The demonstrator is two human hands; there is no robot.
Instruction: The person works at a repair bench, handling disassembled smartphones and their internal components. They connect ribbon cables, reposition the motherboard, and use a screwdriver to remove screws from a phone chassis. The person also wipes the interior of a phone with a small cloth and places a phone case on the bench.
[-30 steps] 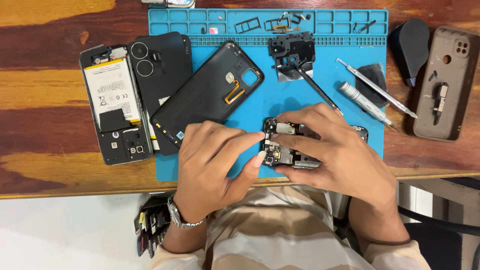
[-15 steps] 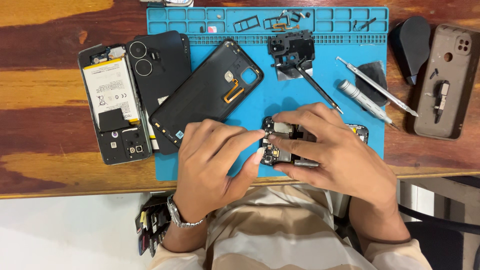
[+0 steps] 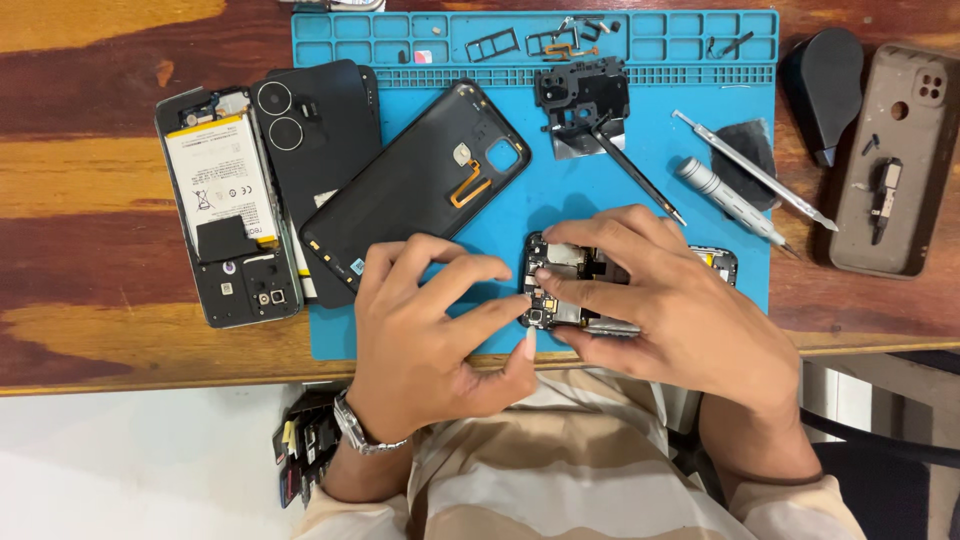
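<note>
An opened phone body (image 3: 566, 285) lies on the blue repair mat (image 3: 640, 180) near the table's front edge, its circuit board exposed. My right hand (image 3: 680, 310) covers most of it, fingers pressing on the board's top end. My left hand (image 3: 430, 330) rests beside it on the left, its index finger and thumb touching the phone's lower left corner by the camera module. Whether a small part is pinched between those fingers is hidden.
A black back cover (image 3: 415, 190) lies tilted on the mat. Left of the mat lie a second opened phone with a white battery (image 3: 225, 205) and another black cover (image 3: 315, 125). A black frame piece (image 3: 580, 95), tweezers (image 3: 635, 170), screwdriver (image 3: 720, 200), spudger (image 3: 755, 170) and beige case (image 3: 890, 160) sit to the right.
My hands have shifted slightly on the opened phone; the left index finger has moved down to its lower left corner. Nothing else has moved.
</note>
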